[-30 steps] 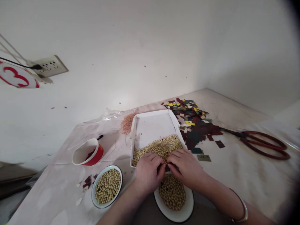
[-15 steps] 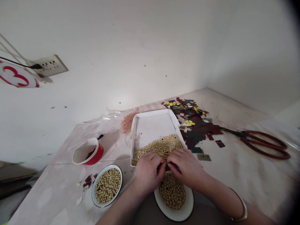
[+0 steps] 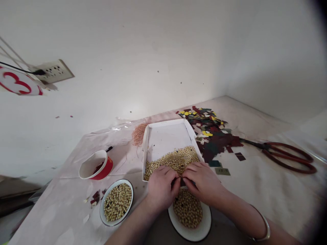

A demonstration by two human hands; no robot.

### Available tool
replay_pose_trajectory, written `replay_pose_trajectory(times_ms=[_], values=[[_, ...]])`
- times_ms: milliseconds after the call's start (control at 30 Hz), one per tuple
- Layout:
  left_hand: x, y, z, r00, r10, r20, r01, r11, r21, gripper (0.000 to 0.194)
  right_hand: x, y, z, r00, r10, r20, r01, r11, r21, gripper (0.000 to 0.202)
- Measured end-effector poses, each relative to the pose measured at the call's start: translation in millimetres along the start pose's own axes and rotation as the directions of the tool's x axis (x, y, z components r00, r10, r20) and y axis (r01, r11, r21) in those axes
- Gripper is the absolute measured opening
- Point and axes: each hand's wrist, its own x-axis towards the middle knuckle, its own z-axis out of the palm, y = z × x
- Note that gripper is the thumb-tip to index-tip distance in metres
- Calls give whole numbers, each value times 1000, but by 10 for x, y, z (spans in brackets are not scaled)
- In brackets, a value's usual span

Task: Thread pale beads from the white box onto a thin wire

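Observation:
My left hand [image 3: 162,183] and my right hand [image 3: 203,178] meet at the near edge of a white cardboard tray [image 3: 167,123]. Their fingertips pinch together over a small dark piece, mostly hidden by the fingers, so I cannot make out what it is. Pale round beans [image 3: 176,158] cover the near half of the tray. Directly below my hands is a white bowl [image 3: 201,229] part filled with similar beans. A second bowl [image 3: 102,212] of beans, a few of them dark, stands left of my left forearm.
A red and white paper cup [image 3: 106,170] stands at the left with dark red bits inside. Behind it lies a black pen [image 3: 109,148]. Coppery thread [image 3: 139,134] is bunched beside the tray. Dark red, green and yellow scraps [image 3: 217,143] and large scissors [image 3: 288,153] lie to the right.

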Motion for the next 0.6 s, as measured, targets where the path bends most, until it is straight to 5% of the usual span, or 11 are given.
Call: replay_pose_trajectory(times_ms=[600], values=[[1, 6, -12, 1000, 5, 4, -5, 1000, 13, 8, 14, -4, 22, 1000, 23, -21, -23, 1000, -16, 12]])
